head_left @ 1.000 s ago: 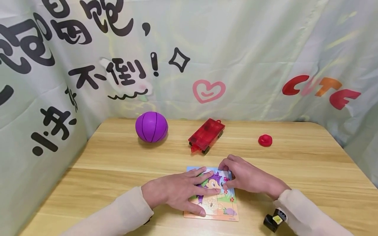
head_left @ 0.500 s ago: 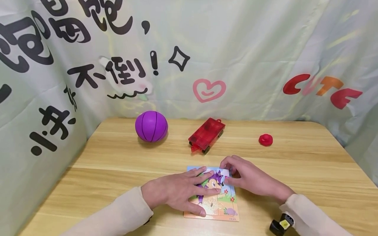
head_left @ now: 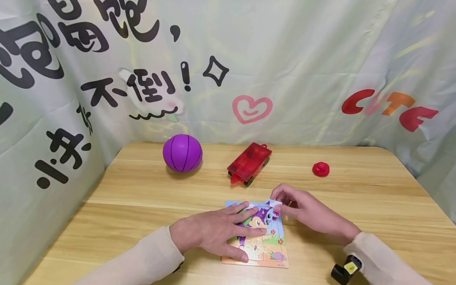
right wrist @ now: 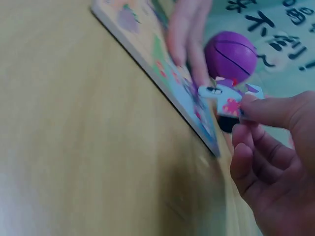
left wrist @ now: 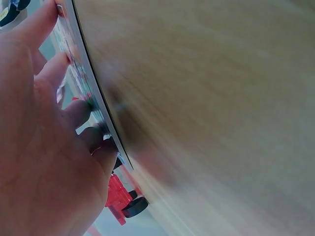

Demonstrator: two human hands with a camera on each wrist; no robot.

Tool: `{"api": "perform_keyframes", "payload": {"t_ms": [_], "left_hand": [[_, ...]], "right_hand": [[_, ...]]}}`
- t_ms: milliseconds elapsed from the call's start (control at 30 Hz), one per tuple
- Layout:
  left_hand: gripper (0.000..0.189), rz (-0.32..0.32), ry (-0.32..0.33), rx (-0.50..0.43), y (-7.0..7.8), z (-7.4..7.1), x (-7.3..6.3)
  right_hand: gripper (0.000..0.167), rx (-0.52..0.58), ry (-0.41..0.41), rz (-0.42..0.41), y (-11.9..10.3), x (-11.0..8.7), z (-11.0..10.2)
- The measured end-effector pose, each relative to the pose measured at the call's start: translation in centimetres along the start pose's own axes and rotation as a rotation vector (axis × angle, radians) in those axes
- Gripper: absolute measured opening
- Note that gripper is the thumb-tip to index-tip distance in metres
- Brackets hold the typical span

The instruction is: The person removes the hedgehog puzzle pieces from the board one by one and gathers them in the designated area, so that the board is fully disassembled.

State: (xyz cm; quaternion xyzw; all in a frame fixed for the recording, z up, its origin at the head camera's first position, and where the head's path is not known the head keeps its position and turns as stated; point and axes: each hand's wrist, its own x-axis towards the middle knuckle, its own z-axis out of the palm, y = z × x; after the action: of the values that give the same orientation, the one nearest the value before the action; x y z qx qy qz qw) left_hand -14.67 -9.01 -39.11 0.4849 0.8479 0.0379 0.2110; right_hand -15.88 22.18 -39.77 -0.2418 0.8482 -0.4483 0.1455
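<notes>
A flat jigsaw puzzle [head_left: 274, 235] with a purple-haired cartoon figure lies on the table. Spread across its left part is my left hand [head_left: 222, 229], fingers straight and touching the pieces. My right hand [head_left: 303, 208] pinches a puzzle piece [right wrist: 229, 101] between thumb and fingers, over the puzzle's upper right corner. That piece is light blue with a pink flower and a bit of purple, and it is tilted up off the board in the right wrist view. In the left wrist view the left fingers [left wrist: 54, 73] lie along the puzzle's edge.
Behind the puzzle stands a red toy cart [head_left: 249, 162] with black wheels. A purple ball [head_left: 183, 153] sits at the back left, and a small red object [head_left: 321, 169] at the back right of the wooden table [head_left: 142, 198]. A printed curtain [head_left: 303, 59] hangs behind.
My right hand has lifted the puzzle piece from the upper right of the board and shifted slightly right and away with it. The left hand has stayed in place.
</notes>
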Motion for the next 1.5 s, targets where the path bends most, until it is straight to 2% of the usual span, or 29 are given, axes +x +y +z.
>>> {"api": "perform_keyframes", "payload": {"t_ms": [200, 400, 567, 800, 1000, 1233, 1500], "left_hand": [[0.069, 0.007, -0.006, -0.019, 0.1, -0.2, 0.1], [0.069, 0.008, -0.001, 0.003, 0.2, 0.0, 0.0], [0.068, 0.010, 0.009, 0.002, 0.1, 0.2, -0.1], [0.069, 0.004, 0.007, 0.024, 0.2, 0.0, -0.1], [0.069, 0.001, 0.001, 0.022, 0.2, -0.1, -0.1], [0.069, -0.001, 0.003, 0.017, 0.2, -0.1, -0.1], [0.069, 0.000, 0.001, -0.005, 0.2, -0.1, -0.2]], "right_hand": [[0.020, 0.106, 0.080, 0.046, 0.9, -1.6, -2.2], [0.026, 0.113, 0.124, 0.142, 2.3, -3.7, -4.3], [0.027, 0.027, 0.170, 0.214, 4.0, -5.4, -5.5], [0.026, -0.070, 0.204, 0.226, 6.8, -7.8, -7.4], [0.023, -0.095, 0.232, 0.254, 8.5, -9.5, -9.1], [0.018, -0.156, 0.300, 0.214, 9.5, -10.5, -10.5], [0.024, -0.319, 0.339, 0.222, 10.4, -10.4, -11.0]]}}
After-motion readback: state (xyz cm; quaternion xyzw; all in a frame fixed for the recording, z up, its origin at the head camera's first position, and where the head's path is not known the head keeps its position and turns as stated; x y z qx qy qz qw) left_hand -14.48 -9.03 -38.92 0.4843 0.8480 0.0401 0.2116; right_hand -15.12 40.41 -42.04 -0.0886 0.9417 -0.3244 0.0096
